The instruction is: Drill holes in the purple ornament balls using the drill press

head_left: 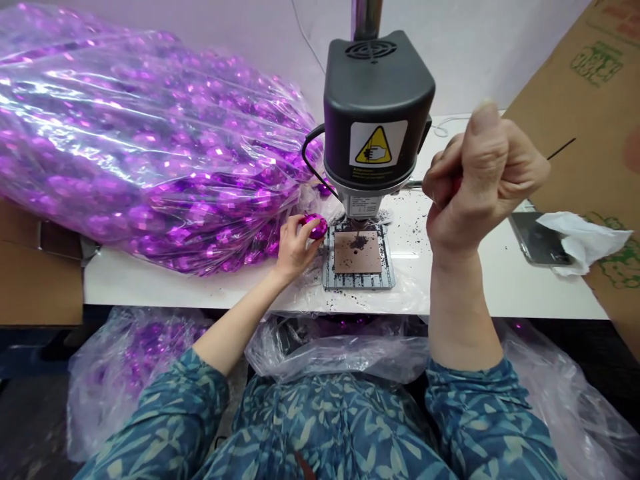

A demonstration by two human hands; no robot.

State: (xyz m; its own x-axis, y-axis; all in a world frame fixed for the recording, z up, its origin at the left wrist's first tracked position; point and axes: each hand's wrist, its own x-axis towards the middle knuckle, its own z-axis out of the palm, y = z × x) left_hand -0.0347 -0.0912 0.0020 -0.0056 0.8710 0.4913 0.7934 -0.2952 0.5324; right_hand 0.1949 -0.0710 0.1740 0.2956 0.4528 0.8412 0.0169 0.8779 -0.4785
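Observation:
Between the fingers of my left hand [295, 247] is a shiny purple faceted ball [315, 227], just left of the drill press base [327, 280]. My right hand [485, 173] is raised and closed around the feed handle [414, 185] of the drill press [377, 113]; a bit of red shows inside the fist. Below the drill head a square brown board [357, 260] with a small hole lies on the slotted base. Dark shavings are scattered over the board. The drill's tip is hard to make out.
A large clear bag [165, 147] of purple balls fills the table's left side. At right lie a phone [537, 237] and a crumpled tissue [585, 237], beside a cardboard box [580, 87]. Clear plastic [340, 353] hangs at the table's front edge. Another box [40, 280] stands at left.

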